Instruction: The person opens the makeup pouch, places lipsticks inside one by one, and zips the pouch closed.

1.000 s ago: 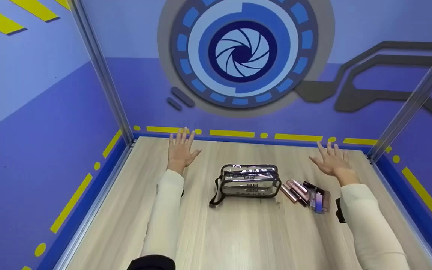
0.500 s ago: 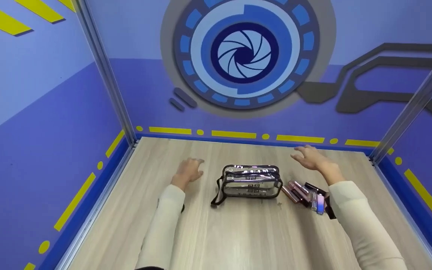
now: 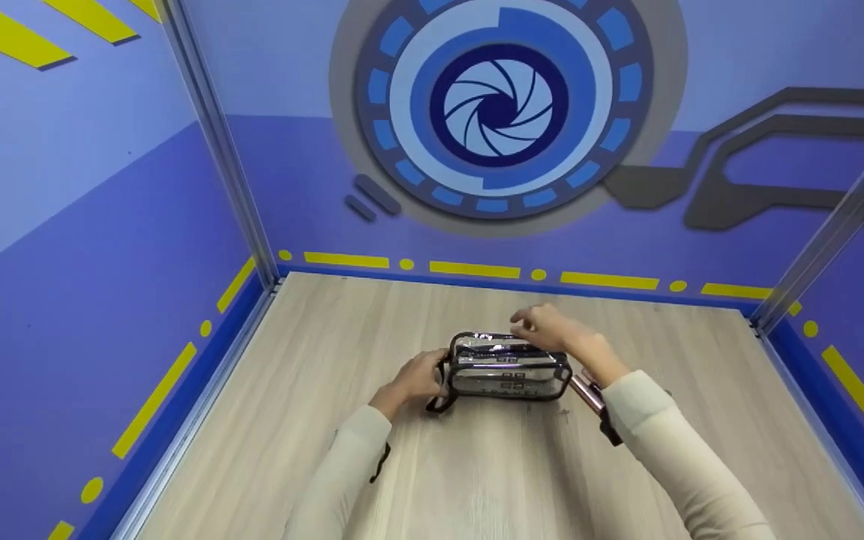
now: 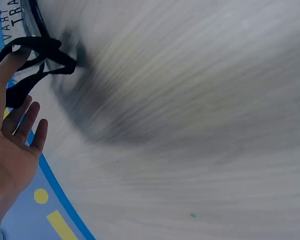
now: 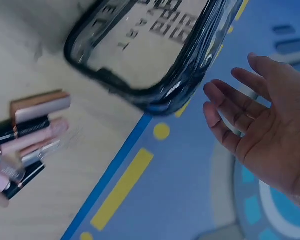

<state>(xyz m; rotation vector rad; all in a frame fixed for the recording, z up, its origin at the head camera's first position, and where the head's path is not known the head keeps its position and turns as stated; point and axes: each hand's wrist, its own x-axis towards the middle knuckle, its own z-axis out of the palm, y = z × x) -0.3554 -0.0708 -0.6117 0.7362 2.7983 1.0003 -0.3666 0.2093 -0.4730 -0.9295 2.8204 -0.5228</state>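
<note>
A clear pouch with black trim and printed lettering (image 3: 508,381) stands on the wooden table. At its left end is my left hand (image 3: 418,376), beside the black wrist strap (image 4: 21,92). In the left wrist view the thumb lies behind the strap's loop while the other fingers are loosely extended; whether they touch the pouch is unclear. My right hand (image 3: 552,328) hovers over the pouch's top right, its fingers bent loosely and apart from the pouch (image 5: 172,102) in the right wrist view. Several lipstick-like tubes (image 5: 42,107) lie right of the pouch, partly hidden by my right sleeve in the head view.
The pale wooden tabletop (image 3: 357,322) is bounded by blue panels at the back and both sides. Metal posts (image 3: 241,180) rise at the back corners. A round shutter design (image 3: 499,109) is printed on the back wall.
Both hands have come down and inward from their raised, spread positions to the pouch. The left hand is at its strap end, the right above its top. Pouch and tubes stay in place.
</note>
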